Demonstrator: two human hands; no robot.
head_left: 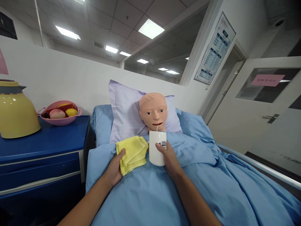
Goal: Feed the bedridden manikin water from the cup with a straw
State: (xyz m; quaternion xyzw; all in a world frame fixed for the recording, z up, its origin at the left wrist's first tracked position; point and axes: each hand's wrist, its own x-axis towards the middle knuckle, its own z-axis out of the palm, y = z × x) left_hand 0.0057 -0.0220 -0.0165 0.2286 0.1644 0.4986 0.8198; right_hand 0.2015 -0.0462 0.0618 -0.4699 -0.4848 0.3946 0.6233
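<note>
Forearms [196, 201] come in from the bottom edge over a blue quilt [145, 196]. Right hand [170, 157] is closed round the right side of a white mug [154, 150], thumb on the front by a black-striped print; other fingers mostly hidden, can't tell if they use a handle. Mug sits just below the chin of a manikin head [153, 108], which rests on a lilac pillow [125, 110]. A drinking straw [157, 129] sticks up from the mug toward the mouth (can't tell whether it's actually between the lips).

Left hand [116, 169] pinches a folded yellow towel [133, 155], thumb on top, fingers underneath, just beside the mug.

Step in hand looks like offering the straw. To do it well: mug near upright, firm grip low on the body, straw tip lined up with the lips and not pushed deep. Towel best held close under the chin, folded and flat, ready for drips. Main risk, I'd judge: tipping the mug and wetting the quilt.
</note>
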